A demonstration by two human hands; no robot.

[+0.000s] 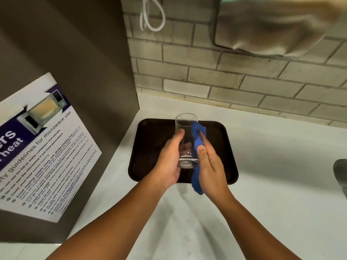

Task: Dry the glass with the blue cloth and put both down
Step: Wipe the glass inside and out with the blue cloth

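A clear drinking glass (185, 126) is held above a dark brown tray (150, 139), its open end pointing away from me. My left hand (169, 160) grips the glass from the left side, thumb along its wall. My right hand (208, 164) presses a blue cloth (198, 134) against the right side of the glass. The cloth runs from near the rim down past the base and hangs below my right palm. Part of the glass's base is hidden between the two hands.
The tray lies on a white counter (272, 156) in a corner. A grey cabinet side with a microwave guidelines poster (41, 147) stands at left. A tiled wall (225, 81) is behind. A dark object (340, 171) sits at the right edge.
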